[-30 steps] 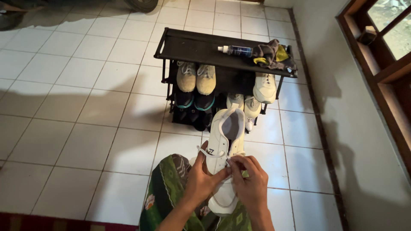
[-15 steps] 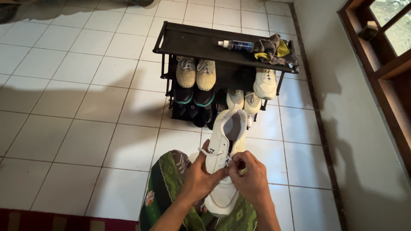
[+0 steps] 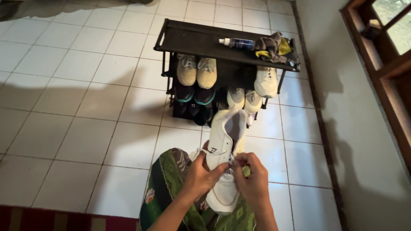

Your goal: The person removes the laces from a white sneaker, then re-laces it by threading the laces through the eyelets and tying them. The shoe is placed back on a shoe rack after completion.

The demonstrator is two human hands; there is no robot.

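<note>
- Head view: low in the centre of the frame, your left hand [image 3: 200,177] and right hand [image 3: 252,182] pinched the lace of the white sneaker [image 3: 223,160] on your lap.
- Lacing looked unfinished, though fingers hid it.
- Beyond, upper centre, stood a black shoe rack [image 3: 192,40] on white tile floor [image 3: 64,107].

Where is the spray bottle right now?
In the head view, the spray bottle lies on its side on the top shelf of the black shoe rack, toward the right end, just left of the bundled cloths.
</note>
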